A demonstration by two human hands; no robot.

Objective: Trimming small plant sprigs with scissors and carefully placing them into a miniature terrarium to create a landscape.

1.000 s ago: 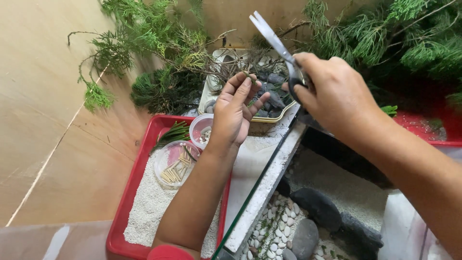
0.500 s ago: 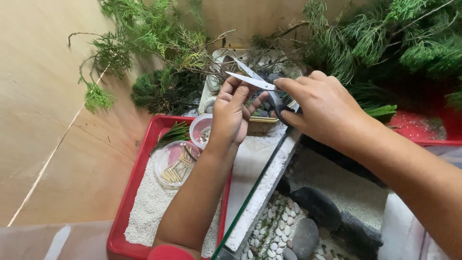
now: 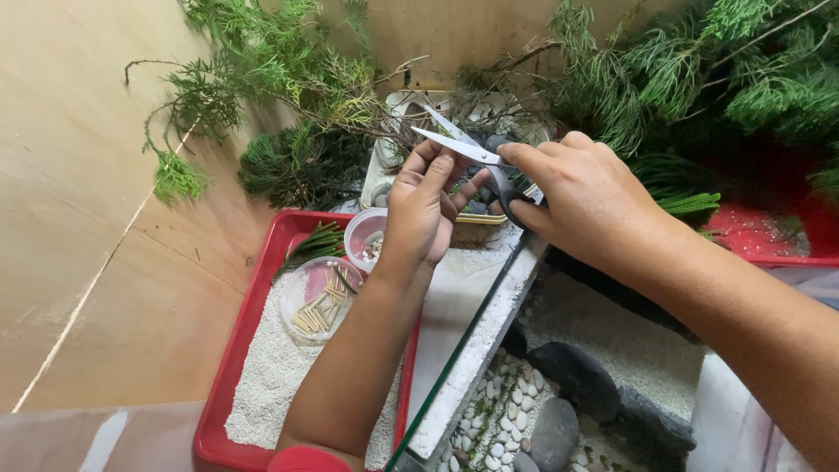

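I am working the scissors [image 3: 476, 156] with my right hand [image 3: 585, 197], fingers clenched through the dark handle loops just right of the frame's centre. The blades are standing open, pointing toward the upper left, over a shallow pale dish [image 3: 389, 140] of dark stones and bare twigs. My left hand [image 3: 428, 205] is reaching up from the lower middle, its fingertips pinching something small and green just under the blades; I cannot tell exactly what, since it is mostly hidden between fingers and steel. I judge that sprig to be light, thin and soft, easily crushed, so I am holding it gently near its tip, leaving the stem free for the cut. The scissors feel stiff and slim, best held at the loops. Below my left wrist a red tray [image 3: 249, 328] of white grit is holding a clear lid of pale sticks [image 3: 319, 301] and a small cup [image 3: 363, 238]. Green conifer foliage [image 3: 262, 70] is filling the upper frame.
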